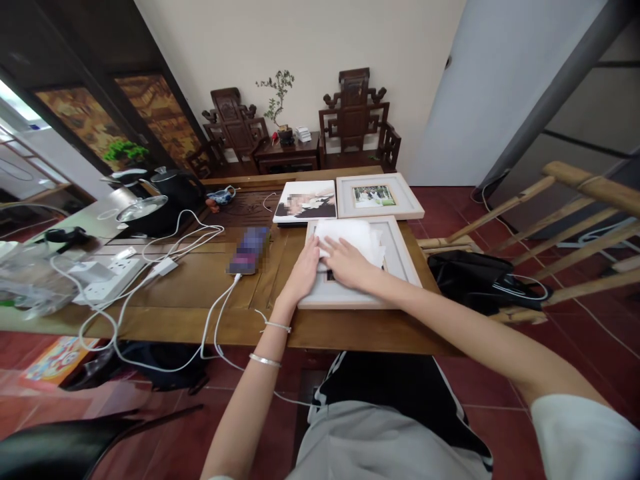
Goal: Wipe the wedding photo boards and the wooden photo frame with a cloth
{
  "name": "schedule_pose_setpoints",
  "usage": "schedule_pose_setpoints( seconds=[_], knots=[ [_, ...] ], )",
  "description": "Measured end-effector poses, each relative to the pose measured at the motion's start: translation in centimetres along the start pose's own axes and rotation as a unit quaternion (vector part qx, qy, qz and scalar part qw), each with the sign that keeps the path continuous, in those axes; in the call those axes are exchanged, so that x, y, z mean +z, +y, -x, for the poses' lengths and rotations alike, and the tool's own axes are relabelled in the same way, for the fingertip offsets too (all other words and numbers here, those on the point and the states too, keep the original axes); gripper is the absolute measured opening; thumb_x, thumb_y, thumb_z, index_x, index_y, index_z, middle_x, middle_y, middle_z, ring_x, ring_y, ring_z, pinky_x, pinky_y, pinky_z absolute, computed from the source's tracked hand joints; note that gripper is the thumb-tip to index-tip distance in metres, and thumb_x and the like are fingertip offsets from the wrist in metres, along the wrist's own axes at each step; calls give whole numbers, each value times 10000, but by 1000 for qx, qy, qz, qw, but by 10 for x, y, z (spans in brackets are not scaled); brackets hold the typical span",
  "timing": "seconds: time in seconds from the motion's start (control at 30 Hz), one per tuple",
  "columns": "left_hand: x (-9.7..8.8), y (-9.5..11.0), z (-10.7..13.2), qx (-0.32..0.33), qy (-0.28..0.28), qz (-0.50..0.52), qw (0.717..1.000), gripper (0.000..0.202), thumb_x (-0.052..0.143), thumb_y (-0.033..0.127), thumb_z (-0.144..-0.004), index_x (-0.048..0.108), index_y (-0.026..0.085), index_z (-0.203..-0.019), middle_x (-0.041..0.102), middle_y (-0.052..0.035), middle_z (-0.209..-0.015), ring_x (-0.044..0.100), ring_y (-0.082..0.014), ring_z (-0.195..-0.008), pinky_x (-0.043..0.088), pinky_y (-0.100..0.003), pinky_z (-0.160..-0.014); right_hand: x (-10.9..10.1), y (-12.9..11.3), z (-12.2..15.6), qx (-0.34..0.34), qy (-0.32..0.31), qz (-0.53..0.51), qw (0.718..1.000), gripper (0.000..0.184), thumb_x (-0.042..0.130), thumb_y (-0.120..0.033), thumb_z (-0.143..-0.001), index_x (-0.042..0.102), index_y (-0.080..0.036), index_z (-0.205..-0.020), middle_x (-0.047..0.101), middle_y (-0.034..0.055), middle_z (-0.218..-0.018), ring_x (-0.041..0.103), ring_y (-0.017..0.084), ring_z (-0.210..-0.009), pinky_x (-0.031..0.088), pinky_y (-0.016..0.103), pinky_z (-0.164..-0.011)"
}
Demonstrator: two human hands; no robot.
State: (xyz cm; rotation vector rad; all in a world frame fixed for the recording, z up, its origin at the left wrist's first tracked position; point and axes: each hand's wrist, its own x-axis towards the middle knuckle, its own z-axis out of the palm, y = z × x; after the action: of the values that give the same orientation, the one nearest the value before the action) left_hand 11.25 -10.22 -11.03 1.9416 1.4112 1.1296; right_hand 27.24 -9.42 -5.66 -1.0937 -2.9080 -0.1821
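Observation:
A light wooden picture frame (407, 270) with a pale mat lies flat at the near edge of the table. On top of it is a folded white tissue or cloth (353, 233), which covers much of the picture inside. My right hand (343, 261) presses down on the white sheet, its fingers spread. Along the frame's left edge, my left hand (303, 268) grips the side with its fingers close together. Just beyond lie a second framed photo (375, 195) and a white-edged photo print or album (306, 201).
To the left are a phone (249, 250) on a white cable, a power strip (111, 280) with tangled cords, a black pan (146, 215) and a kettle (177, 187). A bamboo chair (595, 200) holding a black bag (473, 277) stands on the right.

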Motion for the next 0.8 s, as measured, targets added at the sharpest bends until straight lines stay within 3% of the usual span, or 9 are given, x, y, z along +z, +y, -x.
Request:
schedule_pose_setpoints(
  seconds=[0.1, 0.17, 0.27, 0.37, 0.43, 0.6, 0.8],
  knots=[
    [-1, -1, 1, 22, 8, -36, 999, 524, 355, 393, -1023, 367, 185, -1504, 351, -90, -1590, 310, -227, -1477, 228, -409, -1226, -9, 28, -23, 55, 31, 6, 998, 492, 467, -38, -846, 599, -59, -1321, 367, 167, -1567, 283, 374, -1457, 286, 548, -1157],
    [-2, 0, 1, 48, -3, -61, 997, 465, 406, 311, -998, 475, 171, -1437, 472, -99, -1515, 373, -247, -1446, 283, -426, -1204, -15, 39, -34, 78, 70, 16, 994, 494, 473, -43, -845, 593, -56, -1324, 333, 171, -1584, 263, 379, -1463, 277, 545, -1158],
    [-4, 2, 0, 77, -30, -83, 993, 351, 438, 206, -957, 670, 186, -1219, 678, -82, -1289, 563, -261, -1293, 409, -419, -1123, -16, 41, -45, 6, 59, 36, 998, 476, 463, -50, -855, 610, -96, -1304, 329, 126, -1596, 229, 340, -1482, 238, 532, -1175],
    [-5, 7, 0, 74, -31, -94, 992, 321, 460, 151, -923, 729, 204, -1089, 759, -57, -1096, 701, -246, -1041, 516, -383, -997, -8, 34, -51, -85, 6, 49, 995, 430, 470, -88, -876, 633, -145, -1269, 367, 76, -1584, 241, 293, -1483, 251, 505, -1171],
    [-6, 9, 0, 77, -29, -92, 992, 328, 466, 123, -909, 736, 209, -1076, 764, -44, -1078, 706, -236, -1024, 524, -370, -985, -3, 33, -53, -76, 3, 48, 996, 419, 473, -105, -880, 634, -161, -1262, 368, 66, -1585, 260, 292, -1476, 279, 515, -1152],
    [-6, 7, 1, 99, -29, -59, 993, 368, 435, 101, -922, 713, 221, -1130, 711, -34, -1233, 604, -219, -1250, 448, -410, -1106, 6, 47, -53, 7, 16, 44, 999, 426, 469, -75, -845, 673, -161, -1208, 427, 79, -1549, 300, 321, -1453, 273, 556, -1132],
    [-3, -4, 0, 99, -22, -58, 993, 383, 400, 70, -920, 686, 169, -1157, 666, -88, -1304, 561, -209, -1301, 407, -427, -1151, 6, 77, -25, 62, 10, 43, 997, 519, 483, -50, -804, 627, -132, -1296, 537, 141, -1453, 345, 325, -1423, 261, 558, -1118]
  ],
)
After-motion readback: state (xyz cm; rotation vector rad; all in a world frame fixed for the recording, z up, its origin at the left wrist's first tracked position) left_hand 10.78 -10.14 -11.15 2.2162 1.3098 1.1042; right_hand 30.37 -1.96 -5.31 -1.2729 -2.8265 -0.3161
